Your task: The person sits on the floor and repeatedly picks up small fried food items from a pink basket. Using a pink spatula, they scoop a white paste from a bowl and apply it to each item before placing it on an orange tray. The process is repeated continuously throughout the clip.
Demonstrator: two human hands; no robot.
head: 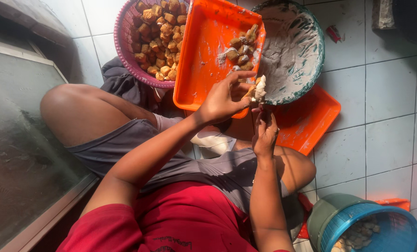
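My left hand (223, 98) holds a brown fried tofu puff topped with white paste (258, 89) over the near edge of an orange tray (201, 60). My right hand (264, 133) is just below it, fingers pinched and touching the paste on the puff. Several filled puffs (242, 48) lie at the far end of the orange tray. A green-rimmed bowl smeared with white paste (295, 46) sits to the right of the tray. A pink basket (124, 42) full of fried tofu puffs (159, 37) stands to the left.
A second orange tray (311, 121) lies under the bowl on the white tiled floor (381, 93). A blue basket in a green bucket (395, 228) is at the lower right. My knees and grey shorts fill the middle; a glass panel (17, 140) is at left.
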